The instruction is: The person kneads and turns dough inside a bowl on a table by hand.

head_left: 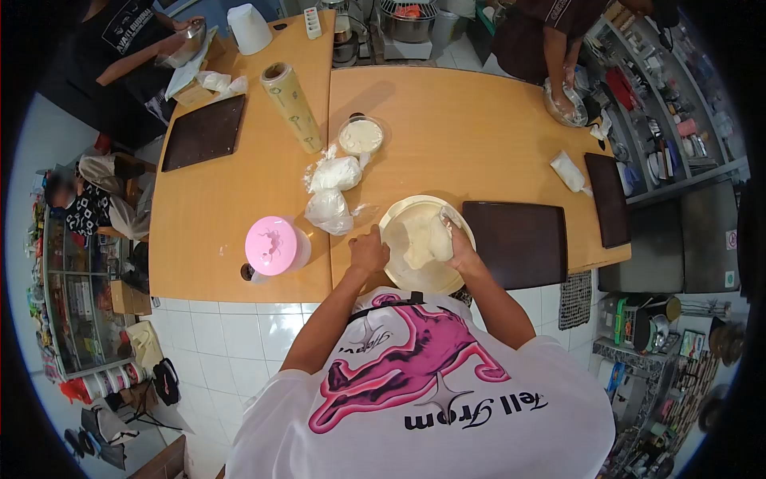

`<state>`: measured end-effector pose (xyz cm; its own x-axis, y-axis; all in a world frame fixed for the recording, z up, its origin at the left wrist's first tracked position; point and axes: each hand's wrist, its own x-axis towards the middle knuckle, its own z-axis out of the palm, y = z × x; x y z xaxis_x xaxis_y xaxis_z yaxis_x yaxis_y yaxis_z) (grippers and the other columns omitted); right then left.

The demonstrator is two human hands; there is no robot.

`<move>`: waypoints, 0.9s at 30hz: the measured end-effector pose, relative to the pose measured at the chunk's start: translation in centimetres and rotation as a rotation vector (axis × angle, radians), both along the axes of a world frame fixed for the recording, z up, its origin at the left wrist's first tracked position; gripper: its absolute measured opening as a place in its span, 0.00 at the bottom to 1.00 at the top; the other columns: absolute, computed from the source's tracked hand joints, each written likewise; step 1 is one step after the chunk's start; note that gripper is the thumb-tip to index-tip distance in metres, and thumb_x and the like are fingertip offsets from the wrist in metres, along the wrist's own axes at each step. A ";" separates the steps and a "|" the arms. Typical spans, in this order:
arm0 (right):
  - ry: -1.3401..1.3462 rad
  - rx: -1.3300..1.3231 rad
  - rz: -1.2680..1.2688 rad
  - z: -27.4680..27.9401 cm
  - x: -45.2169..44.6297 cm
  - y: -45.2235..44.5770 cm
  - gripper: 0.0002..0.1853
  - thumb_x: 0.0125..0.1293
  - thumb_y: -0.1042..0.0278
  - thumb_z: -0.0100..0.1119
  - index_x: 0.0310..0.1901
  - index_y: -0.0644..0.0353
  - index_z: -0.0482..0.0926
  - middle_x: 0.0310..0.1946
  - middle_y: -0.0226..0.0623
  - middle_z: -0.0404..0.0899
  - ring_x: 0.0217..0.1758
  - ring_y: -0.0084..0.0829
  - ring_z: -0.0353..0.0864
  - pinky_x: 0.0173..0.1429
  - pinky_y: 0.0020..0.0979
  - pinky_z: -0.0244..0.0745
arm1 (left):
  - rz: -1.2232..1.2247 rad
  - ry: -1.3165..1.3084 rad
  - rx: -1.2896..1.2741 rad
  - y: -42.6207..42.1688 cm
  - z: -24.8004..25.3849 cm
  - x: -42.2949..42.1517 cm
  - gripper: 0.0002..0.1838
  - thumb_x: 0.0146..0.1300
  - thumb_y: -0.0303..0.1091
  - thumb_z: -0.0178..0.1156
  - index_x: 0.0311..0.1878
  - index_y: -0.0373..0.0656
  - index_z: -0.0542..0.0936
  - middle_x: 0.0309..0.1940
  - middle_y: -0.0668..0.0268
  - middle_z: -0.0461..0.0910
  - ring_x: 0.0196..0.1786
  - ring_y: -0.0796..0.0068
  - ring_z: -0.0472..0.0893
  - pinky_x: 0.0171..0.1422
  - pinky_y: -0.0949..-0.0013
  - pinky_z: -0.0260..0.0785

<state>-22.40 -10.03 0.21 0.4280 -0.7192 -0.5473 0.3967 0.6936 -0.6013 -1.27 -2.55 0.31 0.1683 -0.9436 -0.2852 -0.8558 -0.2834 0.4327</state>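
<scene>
A round cream bowl [394,217] with pale powder, like flour, in it sits at the table edge before me. My right hand [461,249] is closed around a clear plastic bag [440,238] of the pale powder, tilted over the bowl. My left hand [370,250] is by the bowl's left rim, thumb and index finger apart; whether it touches the rim I cannot tell. Beyond it lie a knotted plastic bag [328,211] and an open bag of white powder [336,172]. A clear tub of white powder [361,136] stands behind them.
A dark baking tray [515,244] lies right of the bowl. On the left stand a pink-lidded tub [272,246] and a roll of plastic wrap [292,108]. Another dark tray [204,133] lies farther left. At the far right, a person's hands work in a metal bowl [565,108].
</scene>
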 end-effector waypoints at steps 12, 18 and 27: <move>1.008 -0.881 0.478 3.3 0.1 2.3 0.33 0.62 0.50 0.58 0.60 0.70 0.68 0.57 0.59 0.71 0.66 0.47 0.67 0.70 0.38 0.57 | -0.002 -0.008 -0.009 0.2 -0.3 0.0 0.21 0.56 0.41 0.58 0.46 0.35 0.69 0.31 0.48 0.81 0.38 0.49 0.81 0.51 0.47 0.65; 1.300 -1.098 0.854 7.7 0.9 3.4 0.22 0.64 0.48 0.53 0.50 0.55 0.80 0.57 0.52 0.72 0.67 0.48 0.63 0.69 0.56 0.49 | 0.018 0.013 0.008 0.1 -0.2 0.1 0.20 0.54 0.38 0.58 0.47 0.36 0.69 0.32 0.46 0.80 0.40 0.49 0.81 0.54 0.45 0.64; 1.181 -1.206 0.356 5.8 1.5 -0.6 0.14 0.58 0.57 0.61 0.36 0.59 0.84 0.37 0.48 0.81 0.51 0.49 0.74 0.57 0.49 0.65 | 0.012 0.003 0.009 0.2 -0.1 0.0 0.21 0.55 0.38 0.58 0.48 0.36 0.69 0.33 0.46 0.80 0.40 0.49 0.81 0.54 0.45 0.64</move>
<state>-20.90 -10.60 6.03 0.4402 -0.8946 0.0764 -0.6682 -0.3832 -0.6376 -1.31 -2.33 0.26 0.1786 -0.9389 -0.2942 -0.8509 -0.2976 0.4330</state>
